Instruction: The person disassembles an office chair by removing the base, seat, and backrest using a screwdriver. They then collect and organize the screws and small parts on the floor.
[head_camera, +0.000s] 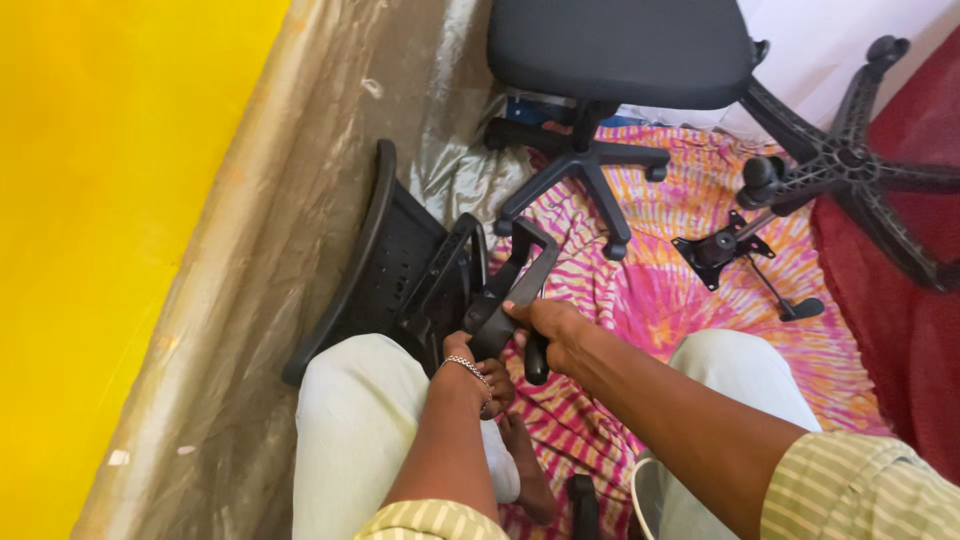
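Observation:
I sit on the floor with my knees apart. My right hand (550, 325) grips a black chair armrest (515, 290) near its middle, holding it upright between my legs. Lower down, my left hand (470, 365), with a beaded bracelet on the wrist, closes around the bottom part of the same armrest. Just left of the armrest, a black mesh chair back (385, 265) leans against the plastic-covered wall.
An assembled black office chair (615, 55) stands ahead on a pink and orange tie-dye cloth (665, 290). An upturned five-star wheel base (850, 160) and a black seat mechanism (725, 248) lie at the right. A yellow wall (110, 200) runs along the left.

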